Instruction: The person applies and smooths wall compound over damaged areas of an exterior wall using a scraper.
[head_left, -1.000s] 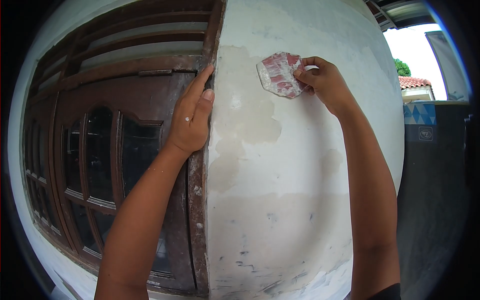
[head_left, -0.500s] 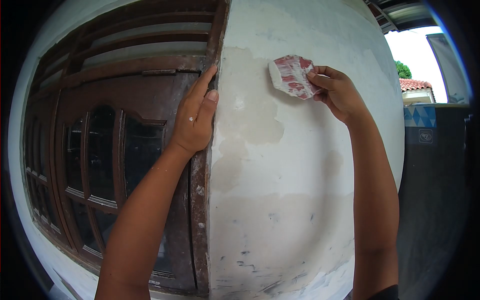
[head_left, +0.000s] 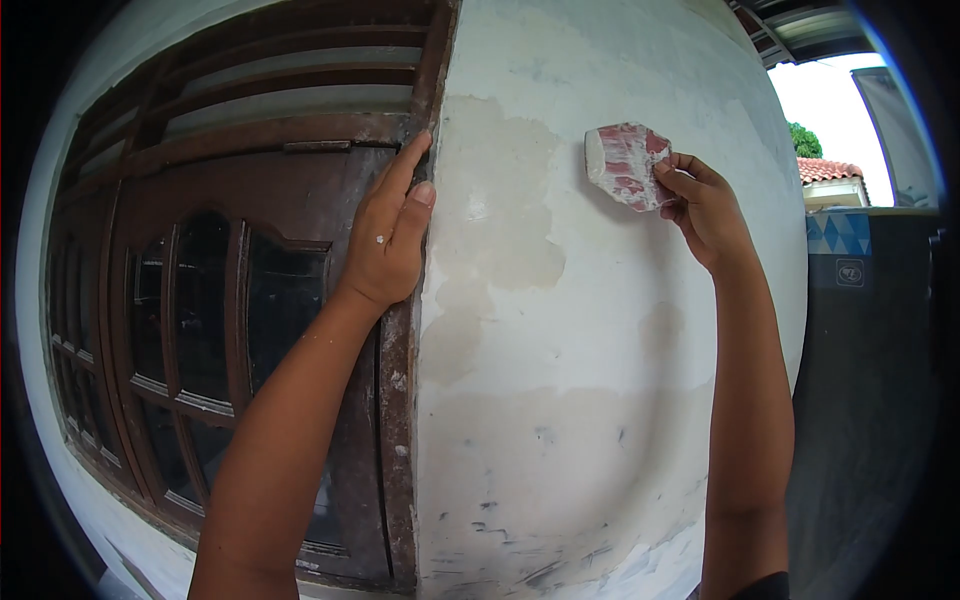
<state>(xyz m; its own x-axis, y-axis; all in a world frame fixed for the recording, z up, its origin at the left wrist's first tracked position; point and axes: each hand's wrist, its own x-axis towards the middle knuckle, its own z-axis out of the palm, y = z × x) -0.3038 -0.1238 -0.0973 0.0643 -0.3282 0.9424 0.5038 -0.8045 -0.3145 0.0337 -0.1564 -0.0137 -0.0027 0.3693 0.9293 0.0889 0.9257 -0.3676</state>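
Note:
My right hand (head_left: 705, 205) pinches the right edge of a flat red piece (head_left: 628, 165) smeared with white paste, held at the upper part of the white wall (head_left: 600, 310). Whether the piece touches the wall I cannot tell. My left hand (head_left: 392, 235) lies flat with its fingers stretched up along the brown wooden frame (head_left: 398, 400) at the wall's left edge, and a white speck sits on its back. Damp-looking beige patches (head_left: 510, 220) mark the wall between the two hands.
Brown window panels (head_left: 205, 300) with dark glass fill the left side, below wooden slats (head_left: 290, 70). At the right stands a dark panel (head_left: 870, 400) with a blue patterned strip (head_left: 838, 233). A metal roof (head_left: 810, 30) and red tiles (head_left: 828, 170) show behind.
My right hand has moved right and slightly down with the red piece. My left hand has stayed on the frame.

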